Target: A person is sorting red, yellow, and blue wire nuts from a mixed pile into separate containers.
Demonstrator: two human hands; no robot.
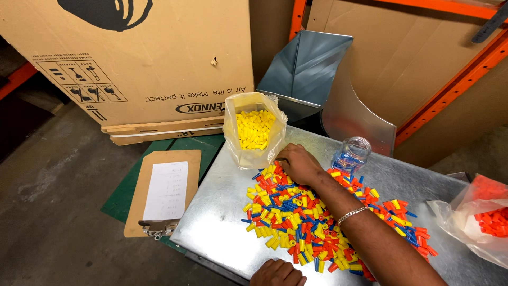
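Note:
A heap of small yellow, red and blue plastic wire caps (296, 222) lies on a metal sheet table (222, 222). My right hand (297, 163) reaches across the heap to its far edge, fingers curled down on the caps right beside a clear plastic bag of yellow caps (254, 130). What the fingertips pinch is hidden. A metal bracelet sits on that wrist. My left hand (278, 273) rests at the table's near edge with fingers curled under, nothing visible in it.
A clear jar with blue caps (352, 154) stands right of my hand. A bag of orange-red caps (489, 217) lies at far right. A clipboard with paper (164, 190) lies on a green mat. A large cardboard box, bent sheet metal and orange racking stand behind.

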